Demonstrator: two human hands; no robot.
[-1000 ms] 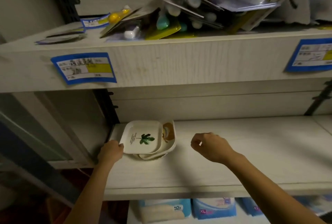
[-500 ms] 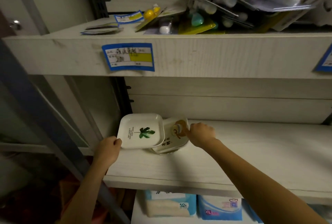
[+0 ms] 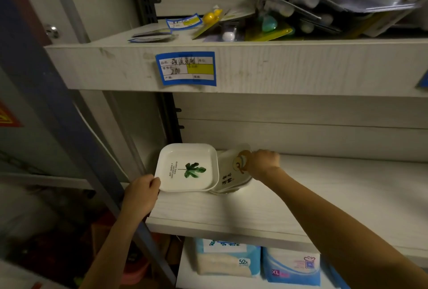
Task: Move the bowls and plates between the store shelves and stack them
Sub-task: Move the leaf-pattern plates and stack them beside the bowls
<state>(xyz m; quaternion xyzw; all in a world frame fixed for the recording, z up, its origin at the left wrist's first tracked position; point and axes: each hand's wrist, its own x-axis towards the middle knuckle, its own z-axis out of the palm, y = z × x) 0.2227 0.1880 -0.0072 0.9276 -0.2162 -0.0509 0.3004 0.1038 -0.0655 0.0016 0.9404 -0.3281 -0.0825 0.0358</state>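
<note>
The leaf-print square plate (image 3: 187,168) sits at the left end of the middle shelf (image 3: 312,198), overlapping the left part of a brown-print dish (image 3: 231,174) that leans up toward the right. Pale rims show under that dish, though how many pieces are nested there cannot be told. The plate is square, so it has no long axis to line up; what matters is the offset, since it sits left of the pile instead of squarely over it. The left hand (image 3: 141,193) is the nearer one to it and grips its near-left corner, thumb over the rim and fingers curled beneath. The right hand (image 3: 262,163) is at the opposite side, fingers closed on the raised right edge of the brown-print dish, with the contact itself hidden behind the knuckles. Squaring the stack probably means bringing the two hands toward each other. The plate itself holds nothing. Above, the upper shelf (image 3: 301,68) carries a blue price label (image 3: 185,68) and a heap of blister packs (image 3: 324,10); below are soft wrapped packs (image 3: 228,263).
</note>
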